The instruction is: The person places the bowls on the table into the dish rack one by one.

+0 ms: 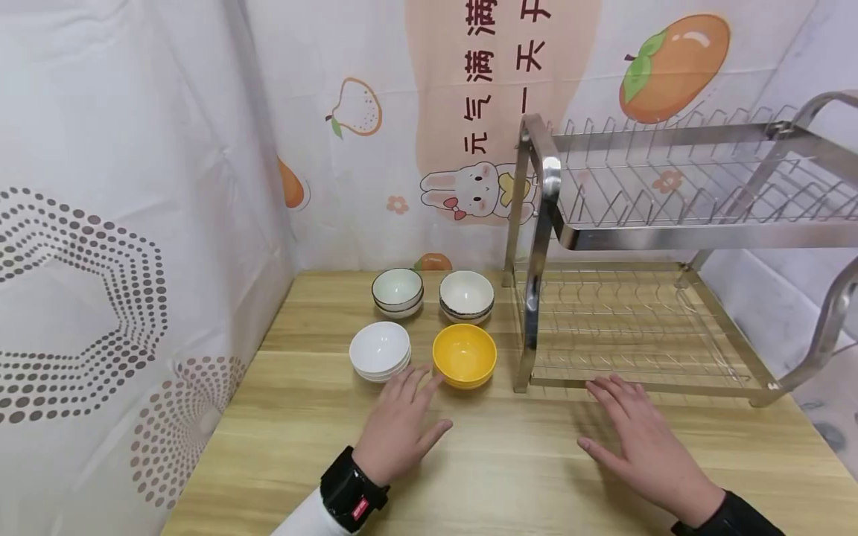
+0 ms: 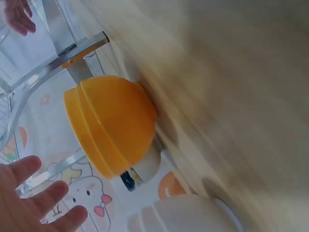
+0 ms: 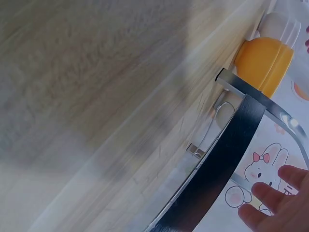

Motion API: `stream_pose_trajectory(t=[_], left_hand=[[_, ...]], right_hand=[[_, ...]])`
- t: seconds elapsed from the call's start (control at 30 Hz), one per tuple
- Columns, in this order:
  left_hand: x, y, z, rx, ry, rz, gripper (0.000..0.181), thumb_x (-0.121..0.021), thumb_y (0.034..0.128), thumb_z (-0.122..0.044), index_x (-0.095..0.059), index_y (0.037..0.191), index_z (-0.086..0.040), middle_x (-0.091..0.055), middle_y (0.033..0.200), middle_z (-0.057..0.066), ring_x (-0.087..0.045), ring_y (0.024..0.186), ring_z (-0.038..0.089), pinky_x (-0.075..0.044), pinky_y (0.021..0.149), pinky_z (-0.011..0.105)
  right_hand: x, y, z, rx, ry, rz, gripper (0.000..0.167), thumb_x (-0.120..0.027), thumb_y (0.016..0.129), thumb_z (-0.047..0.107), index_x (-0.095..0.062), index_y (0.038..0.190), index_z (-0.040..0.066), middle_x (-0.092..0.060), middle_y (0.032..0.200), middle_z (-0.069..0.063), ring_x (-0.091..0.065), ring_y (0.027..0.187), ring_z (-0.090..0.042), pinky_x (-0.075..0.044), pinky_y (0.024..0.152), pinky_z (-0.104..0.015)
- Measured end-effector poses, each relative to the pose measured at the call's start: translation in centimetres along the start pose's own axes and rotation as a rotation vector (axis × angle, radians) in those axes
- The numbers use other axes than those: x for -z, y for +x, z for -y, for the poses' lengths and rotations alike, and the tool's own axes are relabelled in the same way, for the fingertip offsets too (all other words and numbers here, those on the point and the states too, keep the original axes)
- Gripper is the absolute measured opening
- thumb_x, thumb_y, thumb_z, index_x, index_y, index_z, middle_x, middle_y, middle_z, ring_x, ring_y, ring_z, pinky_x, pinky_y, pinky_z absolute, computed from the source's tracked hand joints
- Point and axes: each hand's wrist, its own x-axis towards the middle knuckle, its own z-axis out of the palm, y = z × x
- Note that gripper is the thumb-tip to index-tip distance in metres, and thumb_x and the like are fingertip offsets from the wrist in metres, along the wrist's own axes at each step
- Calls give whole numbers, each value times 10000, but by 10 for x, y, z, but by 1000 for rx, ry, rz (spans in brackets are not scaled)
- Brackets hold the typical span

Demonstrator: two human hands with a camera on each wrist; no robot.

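Over the wooden table, my left hand [image 1: 401, 424] hovers with fingers spread and relaxed, holding nothing. Just beyond its fingertips stand stacked white bowls [image 1: 379, 348] and stacked yellow bowls [image 1: 464, 354]. In the left wrist view the yellow stack [image 2: 113, 123] sits upright, apart from the visible fingers. Behind these are dark-rimmed pale bowls [image 1: 398, 290] and speckle-rimmed white bowls [image 1: 467, 294], also stacked. My right hand [image 1: 643, 447] has extended fingers and nothing in its grasp. It is near the lower front bar of the metal dish rack [image 1: 643, 385]; whether it touches the bar I cannot tell.
The two-tier rack fills the right side, its upper wire shelf [image 1: 704, 179] raised over the lower one. A printed curtain [image 1: 322, 193] hangs behind the bowls, and a dotted white curtain [image 1: 134, 223] borders the left. Wooden tabletop [image 1: 509, 476] spreads between the hands.
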Motion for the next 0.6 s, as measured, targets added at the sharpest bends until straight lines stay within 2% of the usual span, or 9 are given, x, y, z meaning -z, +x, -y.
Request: stream_pose_trajectory(t=[0.17, 0.33, 0.43, 0.6], left_hand=[[-7, 29, -5, -51, 34, -30, 554, -604, 971, -392, -473, 1459, -164, -473, 1470, 79, -420, 1365, 263, -333, 1131, 491], [-14, 57, -11, -101, 80, -2, 445, -603, 985, -299, -546, 1406, -166, -547, 1412, 12, -479, 1323, 188, -338, 1132, 468], [-19, 67, -14, -130, 106, 48, 394, -577, 995, -278, -586, 1372, -164, -600, 1358, -6, -534, 1272, 163, -336, 1136, 469], [-25, 74, -16, -180, 162, 128, 260, -566, 988, -239, -690, 1212, -193, -719, 1117, -42, -654, 1052, 142, -422, 1067, 441]], right_hand=[[2, -1, -3, -7, -12, 9, 811, -755, 839, 442, -441, 1450, 9, -448, 1441, -213, -336, 1374, -412, -22, 1220, -440], [3, -2, -3, -20, -5, 25, 791, -749, 852, 444, -449, 1448, 19, -455, 1440, -190, -342, 1363, -407, -8, 1221, -417], [4, -3, -2, -20, -7, 23, 774, -748, 854, 447, -467, 1432, 15, -463, 1434, -183, -362, 1340, -408, -9, 1221, -410], [6, -6, -1, -17, -8, 11, 758, -762, 845, 434, -485, 1415, 17, -471, 1428, -163, -380, 1319, -398, -18, 1222, -407]])
